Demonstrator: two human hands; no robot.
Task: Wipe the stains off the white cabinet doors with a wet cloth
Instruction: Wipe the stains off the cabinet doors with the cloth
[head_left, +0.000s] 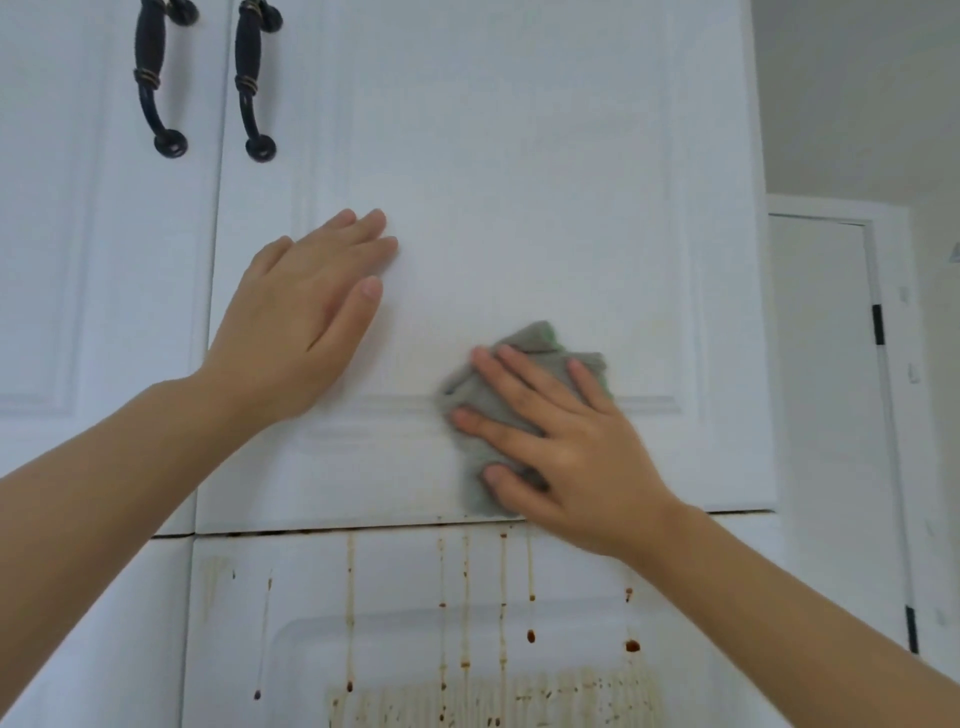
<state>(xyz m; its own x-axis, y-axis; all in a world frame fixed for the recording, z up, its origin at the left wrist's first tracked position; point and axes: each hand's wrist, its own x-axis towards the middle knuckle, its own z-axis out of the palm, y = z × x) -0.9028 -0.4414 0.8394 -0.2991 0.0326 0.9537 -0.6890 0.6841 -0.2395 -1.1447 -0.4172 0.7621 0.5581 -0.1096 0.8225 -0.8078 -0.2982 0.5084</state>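
A white upper cabinet door (519, 156) fills the middle of the view. My right hand (561, 447) presses a crumpled grey cloth (524, 353) flat against the door's lower moulding, fingers spread over it. My left hand (306, 317) lies flat on the same door to the left, fingers together, holding nothing. Below the gap, the lower cabinet door (395, 613) carries brown drip stains (530, 636) running down in several streaks, with a smeared brownish band (493, 696) near the bottom edge of the view.
Two black curved handles (156, 78) (252, 83) hang at the top left, one on each adjoining door. The neighbouring white door (78, 260) is on the left. A white room door (831, 415) with black hinges stands at the right.
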